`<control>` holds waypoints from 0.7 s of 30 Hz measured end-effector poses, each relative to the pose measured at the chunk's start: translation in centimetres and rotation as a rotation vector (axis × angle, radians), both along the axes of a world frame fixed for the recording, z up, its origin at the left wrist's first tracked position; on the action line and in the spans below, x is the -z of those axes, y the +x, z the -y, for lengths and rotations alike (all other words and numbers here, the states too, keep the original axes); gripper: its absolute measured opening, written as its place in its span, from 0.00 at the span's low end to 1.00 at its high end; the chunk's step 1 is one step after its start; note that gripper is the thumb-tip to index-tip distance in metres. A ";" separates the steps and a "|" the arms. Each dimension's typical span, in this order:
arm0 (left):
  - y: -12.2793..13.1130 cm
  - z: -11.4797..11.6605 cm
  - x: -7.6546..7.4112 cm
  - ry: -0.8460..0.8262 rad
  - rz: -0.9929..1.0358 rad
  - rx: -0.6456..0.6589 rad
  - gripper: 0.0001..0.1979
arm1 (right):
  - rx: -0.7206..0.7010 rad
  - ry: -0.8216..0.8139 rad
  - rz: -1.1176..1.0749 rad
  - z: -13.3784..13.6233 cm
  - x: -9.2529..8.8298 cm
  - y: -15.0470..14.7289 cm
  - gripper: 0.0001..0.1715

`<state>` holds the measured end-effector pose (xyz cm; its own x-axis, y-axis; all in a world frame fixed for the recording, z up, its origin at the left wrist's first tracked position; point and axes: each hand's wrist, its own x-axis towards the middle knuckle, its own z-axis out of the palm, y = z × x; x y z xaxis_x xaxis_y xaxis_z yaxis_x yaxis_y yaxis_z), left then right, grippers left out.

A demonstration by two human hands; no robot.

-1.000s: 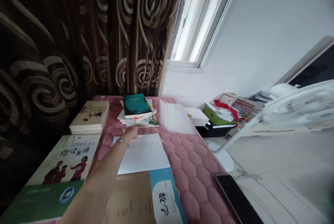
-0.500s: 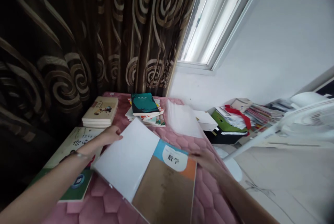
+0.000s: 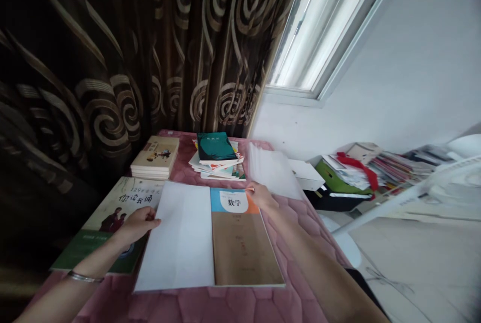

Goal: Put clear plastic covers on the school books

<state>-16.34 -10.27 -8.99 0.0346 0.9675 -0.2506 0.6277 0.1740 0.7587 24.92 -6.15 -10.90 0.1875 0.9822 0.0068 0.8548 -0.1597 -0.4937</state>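
A textbook (image 3: 244, 248) lies on the pink quilted cover, with a brown front, a blue and orange top band and two large Chinese characters. A white sheet (image 3: 184, 237) spreads flat from its left side. My left hand (image 3: 141, 222), a metal bangle at the wrist, pinches the sheet's left edge. With closed fingers, my right hand (image 3: 261, 196) grips the textbook's top right corner. Left of the sheet, partly under my left hand, is a large green and cream book (image 3: 101, 212).
Behind stand a stack of beige books (image 3: 156, 157) and a pile topped by a teal book (image 3: 216, 146). Translucent white sheets (image 3: 274, 170) lie at the back right, beside a white box (image 3: 306, 175). A black bin of papers (image 3: 338, 197) and a white fan (image 3: 413, 192) stand beyond the right edge.
The textbook and white sheet have turned from a slant to nearly square and now lie flat. My left hand has moved lower along the sheet's edge; my right hand has shifted to the top corner.
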 end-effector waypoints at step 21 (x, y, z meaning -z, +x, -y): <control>3.4 -0.3 -2.8 -0.170 0.503 -0.123 0.16 | -0.142 0.325 -0.372 7.8 -0.3 -11.1 0.27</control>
